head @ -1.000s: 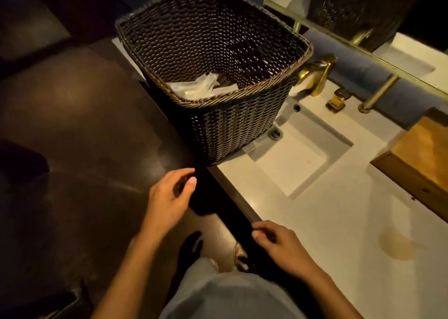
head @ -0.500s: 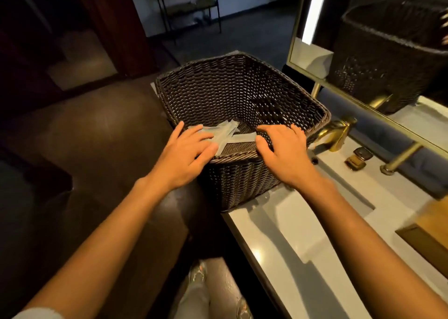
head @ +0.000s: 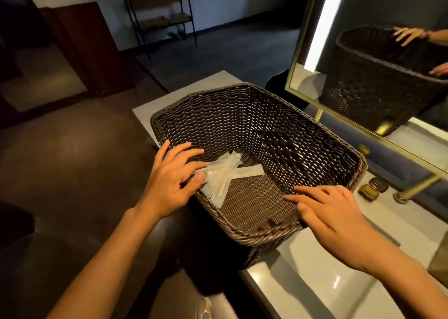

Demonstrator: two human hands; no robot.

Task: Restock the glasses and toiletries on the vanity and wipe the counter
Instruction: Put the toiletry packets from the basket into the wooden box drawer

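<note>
The left hand (head: 169, 180) lay spread over the near-left rim of the wicker basket (head: 278, 124), fingers splayed and gripping nothing — the fingertips just reached the clear toiletry packets (head: 223, 173), apparently to gather or pin them. The right hand (head: 332, 219) was likewise open, palm down on the near-right rim, fingers pointing inward across the weave; it probably steadied the basket, which stood at the counter's edge, partly over the sink. The packets lay crossed on the basket floor near the left wall, touching the left hand's fingertips and well apart from the right. The white counter (head: 303, 289) ran away under the right forearm. Behind the basket, brass tap fittings (head: 373, 187) stood below the gold-framed mirror (head: 305, 52), which showed the basket and both hands — no glasses could be seen anywhere.
</note>
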